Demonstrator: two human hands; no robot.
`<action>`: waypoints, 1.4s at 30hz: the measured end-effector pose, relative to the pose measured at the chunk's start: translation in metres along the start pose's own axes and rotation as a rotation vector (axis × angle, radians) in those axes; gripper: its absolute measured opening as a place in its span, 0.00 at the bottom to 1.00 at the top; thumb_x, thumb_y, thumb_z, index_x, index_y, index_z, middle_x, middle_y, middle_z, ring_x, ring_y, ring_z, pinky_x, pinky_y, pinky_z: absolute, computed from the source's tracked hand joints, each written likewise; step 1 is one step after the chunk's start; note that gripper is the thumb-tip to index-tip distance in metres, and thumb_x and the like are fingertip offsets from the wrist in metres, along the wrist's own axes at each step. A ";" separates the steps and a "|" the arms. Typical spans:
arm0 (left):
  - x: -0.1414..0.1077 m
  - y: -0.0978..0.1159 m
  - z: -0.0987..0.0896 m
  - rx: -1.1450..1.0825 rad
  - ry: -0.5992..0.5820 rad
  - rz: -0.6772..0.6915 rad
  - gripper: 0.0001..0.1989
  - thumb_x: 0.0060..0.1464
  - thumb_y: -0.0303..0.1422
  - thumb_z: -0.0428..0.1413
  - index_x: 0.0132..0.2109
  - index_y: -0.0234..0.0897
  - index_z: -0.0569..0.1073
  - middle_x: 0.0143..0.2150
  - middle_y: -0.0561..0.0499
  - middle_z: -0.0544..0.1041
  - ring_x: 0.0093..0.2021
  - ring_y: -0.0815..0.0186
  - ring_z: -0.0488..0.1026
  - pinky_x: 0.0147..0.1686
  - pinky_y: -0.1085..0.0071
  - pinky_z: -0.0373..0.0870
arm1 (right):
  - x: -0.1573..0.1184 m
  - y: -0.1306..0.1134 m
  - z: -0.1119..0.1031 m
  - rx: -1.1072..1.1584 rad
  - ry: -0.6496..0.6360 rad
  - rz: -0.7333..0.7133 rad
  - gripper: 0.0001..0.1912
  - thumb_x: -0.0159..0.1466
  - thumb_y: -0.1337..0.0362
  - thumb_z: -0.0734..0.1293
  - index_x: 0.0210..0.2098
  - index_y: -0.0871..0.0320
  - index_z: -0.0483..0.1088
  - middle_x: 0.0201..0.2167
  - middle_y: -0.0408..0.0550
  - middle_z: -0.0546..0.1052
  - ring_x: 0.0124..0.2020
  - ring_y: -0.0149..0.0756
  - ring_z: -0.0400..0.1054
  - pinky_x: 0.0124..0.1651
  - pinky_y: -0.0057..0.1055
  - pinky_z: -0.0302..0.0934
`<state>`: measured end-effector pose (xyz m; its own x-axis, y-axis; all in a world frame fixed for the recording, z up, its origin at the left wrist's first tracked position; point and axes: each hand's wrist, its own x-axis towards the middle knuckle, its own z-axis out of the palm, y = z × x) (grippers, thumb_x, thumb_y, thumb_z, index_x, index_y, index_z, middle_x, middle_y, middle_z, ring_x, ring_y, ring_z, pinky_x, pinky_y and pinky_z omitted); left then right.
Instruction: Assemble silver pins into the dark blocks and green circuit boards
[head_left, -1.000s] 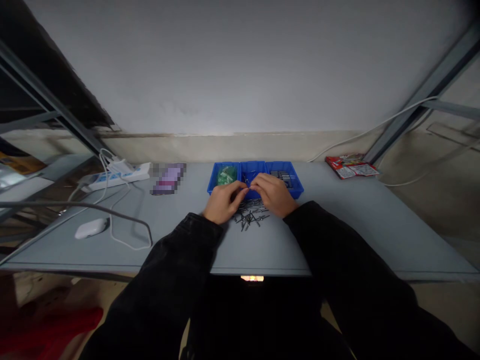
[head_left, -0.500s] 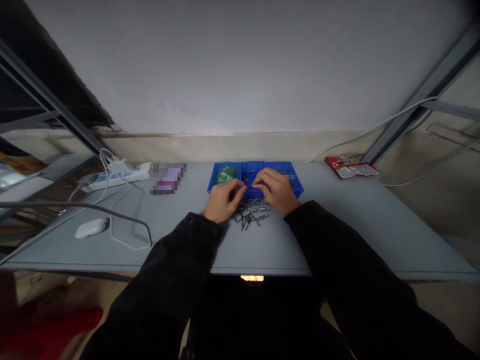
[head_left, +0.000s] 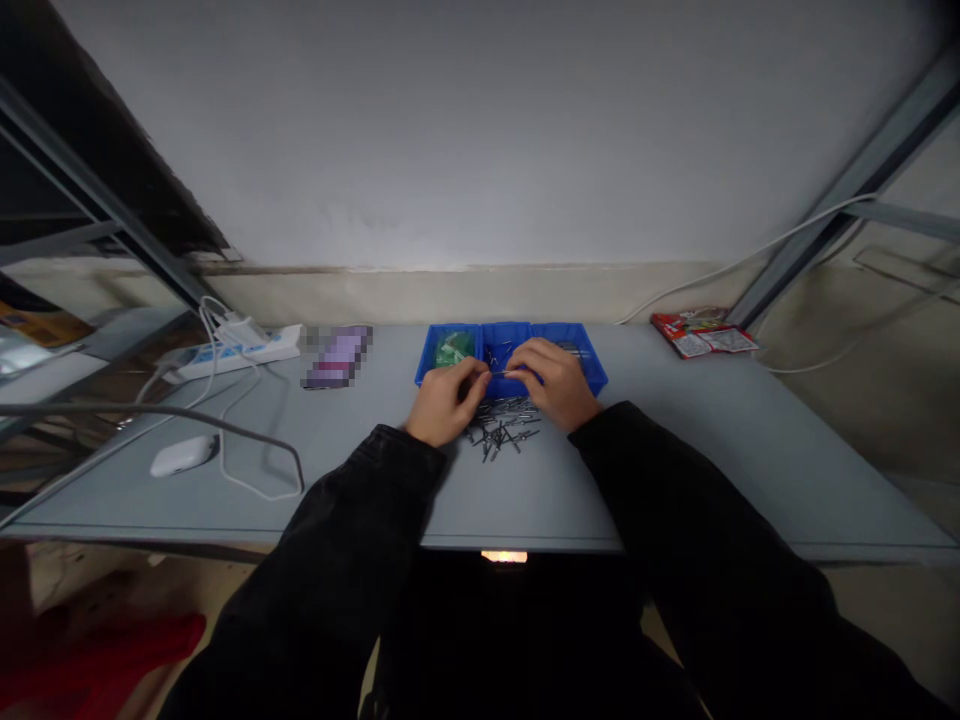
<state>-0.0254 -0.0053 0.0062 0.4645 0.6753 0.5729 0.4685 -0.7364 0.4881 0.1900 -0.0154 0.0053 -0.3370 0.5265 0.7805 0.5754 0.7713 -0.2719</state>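
My left hand [head_left: 444,402] and my right hand [head_left: 555,382] face each other, fingertips pinched on the two ends of a small thin metal pin [head_left: 499,374]. Both are over the front edge of three blue bins. The left bin [head_left: 424,358] has green material in it, the middle bin [head_left: 504,332] a few small dark pins, and the right bin [head_left: 597,368] some metal pieces, partly hidden by my right hand. Just below my hands a loose pile of dark metal pins [head_left: 501,436] lies on the grey table [head_left: 525,500].
At the left are a white power strip [head_left: 262,350] with cables, a phone-like purple item [head_left: 339,357] and a white earbud case [head_left: 181,456]. A red packet [head_left: 705,336] lies at the back right. Metal frame posts rise on both sides.
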 end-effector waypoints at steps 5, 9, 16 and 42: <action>-0.001 0.003 0.001 0.001 -0.021 0.023 0.09 0.69 0.34 0.53 0.42 0.35 0.75 0.27 0.56 0.73 0.25 0.72 0.66 0.30 0.72 0.62 | -0.003 -0.001 0.004 0.020 -0.067 0.000 0.12 0.76 0.64 0.59 0.38 0.58 0.71 0.38 0.50 0.76 0.43 0.39 0.70 0.48 0.37 0.64; -0.002 0.004 0.001 -0.008 -0.054 0.034 0.09 0.69 0.34 0.53 0.41 0.36 0.75 0.27 0.56 0.74 0.25 0.72 0.66 0.30 0.73 0.62 | -0.004 -0.001 0.009 -0.042 -0.142 0.013 0.16 0.76 0.64 0.56 0.33 0.57 0.67 0.32 0.46 0.73 0.36 0.37 0.67 0.43 0.37 0.58; 0.000 0.003 0.002 -0.029 0.048 0.010 0.10 0.69 0.37 0.55 0.42 0.36 0.77 0.26 0.57 0.73 0.24 0.72 0.66 0.30 0.73 0.63 | 0.002 0.004 0.002 -0.101 -0.054 0.013 0.15 0.76 0.63 0.59 0.34 0.56 0.69 0.33 0.45 0.76 0.36 0.38 0.68 0.44 0.38 0.53; 0.000 0.000 0.015 0.186 -0.408 -0.169 0.05 0.60 0.29 0.59 0.40 0.38 0.82 0.25 0.52 0.76 0.25 0.66 0.71 0.30 0.70 0.65 | 0.000 -0.001 0.005 -0.263 0.214 0.202 0.09 0.74 0.63 0.63 0.42 0.55 0.75 0.36 0.46 0.80 0.40 0.42 0.70 0.48 0.41 0.54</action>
<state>-0.0142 -0.0051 -0.0037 0.6097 0.7737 0.1721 0.6723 -0.6198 0.4048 0.1854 -0.0144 0.0026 -0.0503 0.5507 0.8332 0.7952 0.5268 -0.3002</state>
